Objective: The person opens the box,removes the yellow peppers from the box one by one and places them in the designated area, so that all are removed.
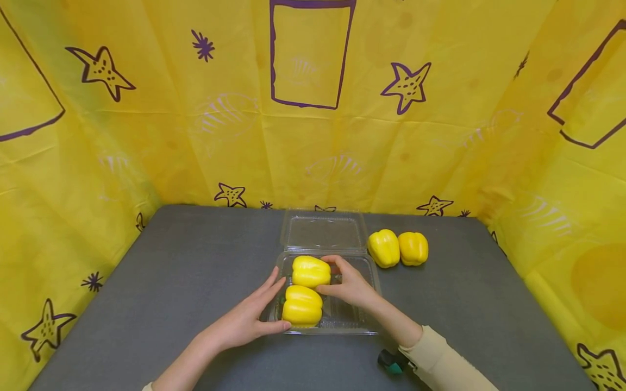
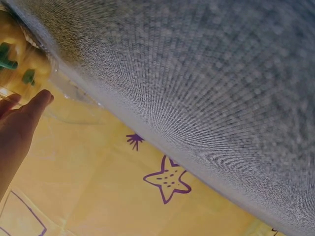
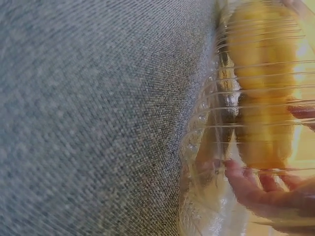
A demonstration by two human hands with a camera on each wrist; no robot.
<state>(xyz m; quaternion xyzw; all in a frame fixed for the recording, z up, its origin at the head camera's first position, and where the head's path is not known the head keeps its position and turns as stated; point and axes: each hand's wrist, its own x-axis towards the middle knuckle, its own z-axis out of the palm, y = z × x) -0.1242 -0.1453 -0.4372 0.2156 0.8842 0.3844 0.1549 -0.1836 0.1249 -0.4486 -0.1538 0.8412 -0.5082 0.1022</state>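
We see right hand [image 1: 351,286] curled round rear pepper [image 1: 311,271] inside clear clamshell container [image 1: 368,320] on tabletop [image 1: 171,282]; left hand [image 1: 244,320], fingers straight, touches container's left edge beside front pepper [image 1: 301,306].

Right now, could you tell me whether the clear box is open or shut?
Open: the box's lid lies flat behind it, two peppers inside.

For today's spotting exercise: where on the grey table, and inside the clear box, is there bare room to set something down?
Bare table lies left of the clear box, and along the front edge. Inside the box, its right half is bare. Crowded: the box's left half, with two peppers between the left hand and right hand.
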